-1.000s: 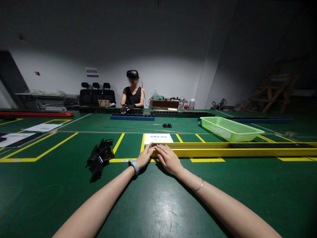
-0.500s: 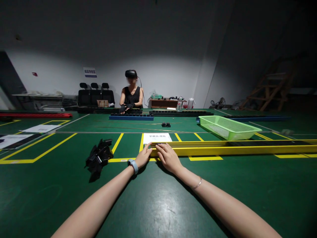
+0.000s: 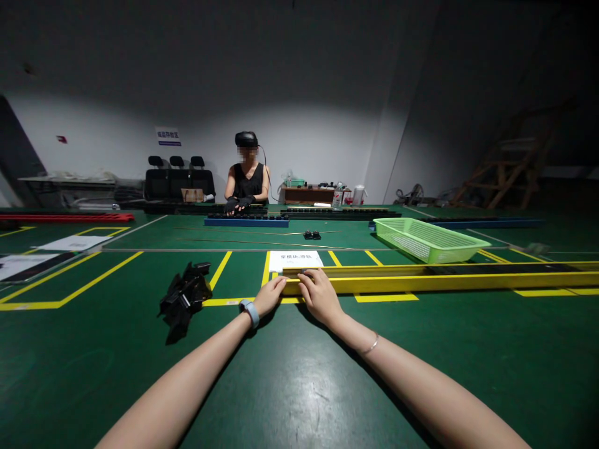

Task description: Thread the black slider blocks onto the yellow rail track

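Note:
A long yellow rail lies across the green table, running from the middle off to the right. My left hand rests at the rail's left end, fingers curled against it. My right hand lies on the rail's near edge just right of that end, fingers bent over the top onto a small dark piece in the channel. A white label sheet lies just behind the rail's end.
A pile of black parts lies left of my hands. A green mesh basket stands at the back right. Across the table a person in a headset works at a blue rail. Two small black parts lie mid-table.
Both hands have edged slightly forward onto the rail's end and their fingers have curled more. The view has shifted a little.

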The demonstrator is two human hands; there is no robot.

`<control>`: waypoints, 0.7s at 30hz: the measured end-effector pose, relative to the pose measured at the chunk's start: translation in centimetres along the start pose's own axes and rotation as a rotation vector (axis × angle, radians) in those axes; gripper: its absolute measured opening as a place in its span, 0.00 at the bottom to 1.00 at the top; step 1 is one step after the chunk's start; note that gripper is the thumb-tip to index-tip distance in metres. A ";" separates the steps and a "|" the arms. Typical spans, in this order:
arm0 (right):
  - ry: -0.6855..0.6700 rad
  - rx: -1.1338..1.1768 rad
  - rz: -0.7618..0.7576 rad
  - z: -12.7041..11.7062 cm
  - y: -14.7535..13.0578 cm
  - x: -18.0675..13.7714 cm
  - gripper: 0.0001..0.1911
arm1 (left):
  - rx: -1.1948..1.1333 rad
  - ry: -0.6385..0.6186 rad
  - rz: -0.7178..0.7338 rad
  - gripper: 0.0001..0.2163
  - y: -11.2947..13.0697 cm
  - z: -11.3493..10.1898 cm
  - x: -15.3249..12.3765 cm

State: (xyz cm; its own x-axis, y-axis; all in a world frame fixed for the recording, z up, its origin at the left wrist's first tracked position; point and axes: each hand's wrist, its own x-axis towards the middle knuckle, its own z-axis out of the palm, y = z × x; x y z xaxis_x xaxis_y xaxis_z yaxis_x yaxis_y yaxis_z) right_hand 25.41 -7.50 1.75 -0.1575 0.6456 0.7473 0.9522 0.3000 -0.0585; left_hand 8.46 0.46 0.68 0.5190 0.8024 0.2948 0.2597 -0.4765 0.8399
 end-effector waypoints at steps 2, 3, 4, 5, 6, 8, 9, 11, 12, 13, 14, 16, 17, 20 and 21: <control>-0.001 -0.021 0.021 0.0 0.0 0.0 0.15 | 0.004 -0.007 -0.017 0.19 0.1 0.0 0.0; -0.002 -0.032 0.033 0.0 0.0 0.0 0.15 | 0.006 -0.011 -0.020 0.19 0.2 -0.1 -0.1; -0.003 -0.042 0.043 0.0 0.0 0.0 0.15 | 0.009 -0.014 -0.019 0.19 0.3 -0.1 -0.1; -0.004 -0.052 0.052 0.0 0.0 -0.1 0.14 | 0.012 -0.013 -0.014 0.19 0.4 -0.1 -0.1; -0.005 -0.061 0.059 0.0 0.0 -0.1 0.14 | 0.015 -0.010 -0.007 0.19 0.5 -0.1 -0.1; -0.007 -0.077 0.071 0.0 0.1 -0.1 0.14 | 0.022 -0.005 0.005 0.19 0.6 -0.2 -0.2; -0.009 -0.084 0.076 0.1 0.2 -0.2 0.14 | 0.027 -0.005 0.009 0.19 0.7 -0.2 -0.2; -0.012 -0.097 0.085 0.1 0.2 -0.2 0.14 | 0.034 -0.004 0.012 0.19 0.7 -0.2 -0.2; -0.013 -0.102 0.088 0.1 0.3 -0.2 0.14 | 0.037 -0.004 0.012 0.19 0.7 -0.2 -0.2; -0.013 -0.107 0.091 0.2 0.3 -0.2 0.13 | 0.039 -0.003 0.011 0.19 0.7 -0.2 -0.2; -0.013 -0.110 0.094 0.1 0.2 -0.2 0.13 | 0.041 -0.002 0.011 0.19 0.7 -0.2 -0.2; -0.012 -0.114 0.097 0.1 0.2 -0.2 0.13 | 0.042 -0.004 0.012 0.19 0.8 -0.2 -0.3; -0.012 -0.115 0.097 0.1 0.2 -0.2 0.13 | 0.041 -0.006 0.013 0.19 0.8 -0.2 -0.3; -0.009 -0.123 0.101 0.0 0.2 -0.2 0.13 | 0.033 -0.012 0.011 0.20 1.0 -0.3 -0.4; -0.008 -0.128 0.105 0.0 0.2 -0.2 0.13 | 0.031 -0.011 0.010 0.20 1.0 -0.3 -0.4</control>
State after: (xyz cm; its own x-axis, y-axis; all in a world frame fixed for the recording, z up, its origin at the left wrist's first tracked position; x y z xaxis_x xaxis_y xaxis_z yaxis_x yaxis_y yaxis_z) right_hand 25.61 -7.61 1.57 -0.0572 0.6742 0.7363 0.9889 0.1394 -0.0508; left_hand 8.31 -0.25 1.55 0.5305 0.7936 0.2980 0.2794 -0.4956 0.8224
